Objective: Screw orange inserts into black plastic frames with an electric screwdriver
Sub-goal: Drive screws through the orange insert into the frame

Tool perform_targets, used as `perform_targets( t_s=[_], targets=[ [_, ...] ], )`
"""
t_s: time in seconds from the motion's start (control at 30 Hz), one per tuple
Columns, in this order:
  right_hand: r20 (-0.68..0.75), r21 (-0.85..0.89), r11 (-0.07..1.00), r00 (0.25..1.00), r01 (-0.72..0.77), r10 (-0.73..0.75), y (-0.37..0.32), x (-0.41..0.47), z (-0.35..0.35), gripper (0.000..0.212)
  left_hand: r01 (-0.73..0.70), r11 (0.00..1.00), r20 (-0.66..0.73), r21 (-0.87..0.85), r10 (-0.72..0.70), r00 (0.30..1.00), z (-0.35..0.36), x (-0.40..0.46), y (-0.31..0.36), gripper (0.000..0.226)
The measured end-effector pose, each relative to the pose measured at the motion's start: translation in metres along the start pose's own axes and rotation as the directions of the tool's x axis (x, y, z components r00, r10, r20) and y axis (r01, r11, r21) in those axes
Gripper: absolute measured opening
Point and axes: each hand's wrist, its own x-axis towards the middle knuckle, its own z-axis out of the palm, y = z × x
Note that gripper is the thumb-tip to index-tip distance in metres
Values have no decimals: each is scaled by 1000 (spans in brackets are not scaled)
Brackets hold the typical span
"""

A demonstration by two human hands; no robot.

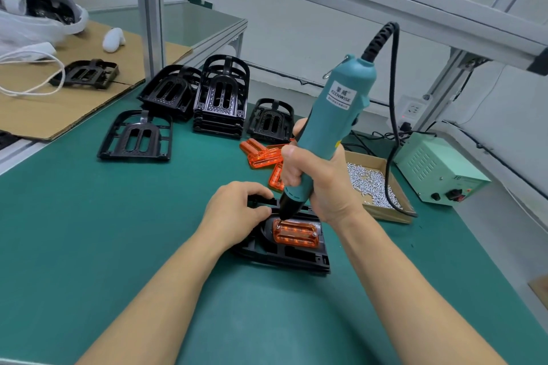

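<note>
Both forearms are bare right up to where they leave view, no sleeves showing. The left hand (237, 210) and right hand (320, 184) wear no gloves, rings or watch; the fingernails look short and plain.

A small assembly workshop is indicated: a green anti-static bench mat (89, 231) is framed by aluminium-profile uprights (149, 12), black plastic frames (221, 95) are stacked near its far edge, and a cardboard tray of silver screws (375, 185) is set beside a pale green power supply box (439, 169).
</note>
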Motion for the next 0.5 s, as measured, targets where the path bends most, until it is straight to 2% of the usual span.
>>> perform_targets(
  t_s=[0.17, 0.37, 0.5],
  targets=[
    [23, 2, 1000, 1000, 5, -5, 1, 0, -3, 22, -28, 999, -17, -19, 28, 999, 0, -1, 1, 40],
    [64, 45, 999, 998, -12, 9, 0, -1, -5, 17, -41, 999, -26, -3, 41, 999, 0, -1, 0, 41],
    [26, 77, 996, 999, -37, 35, 1, -1, -8, 25, -43, 999, -33, -8, 42, 999, 1, 0, -1, 41]
  ],
)
